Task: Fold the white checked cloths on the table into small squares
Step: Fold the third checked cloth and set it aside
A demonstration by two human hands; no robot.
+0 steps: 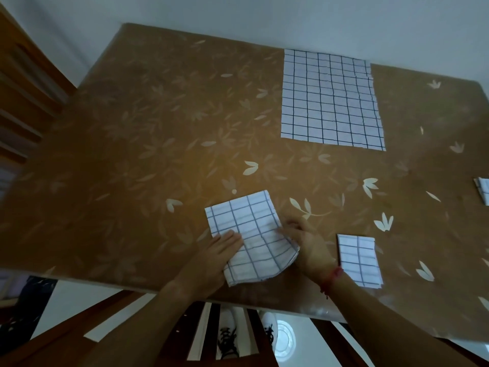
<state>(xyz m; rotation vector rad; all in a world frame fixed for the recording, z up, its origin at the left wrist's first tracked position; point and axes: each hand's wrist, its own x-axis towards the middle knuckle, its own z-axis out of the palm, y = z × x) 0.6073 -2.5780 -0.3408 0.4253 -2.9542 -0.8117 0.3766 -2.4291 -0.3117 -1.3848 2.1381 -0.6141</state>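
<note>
Cloth in mid-fold: a white checked cloth (251, 234), already doubled over, lay near the front edge of a brown leaf-patterned table (132, 154), its near right corner curling up off the surface. The person's left hand (214, 260) rested flat on the cloth's near left part, fingers straight and pressing it down. The right hand (307, 245) — a red string (334, 277) at its wrist — had its fingers curled at the cloth's right edge, pinching the layers there. Just right of that hand lay a folded cloth (357, 260), a small rectangle flat on the table and apart from the one under the hands. Farther back, toward the wall side, an unfolded cloth (330, 99) lay spread out flat. A further folded piece (483, 192) showed only partly at the frame's right edge. Below the table edge, white shoes (227, 337) with dark laces stood on a pale floor.
</note>
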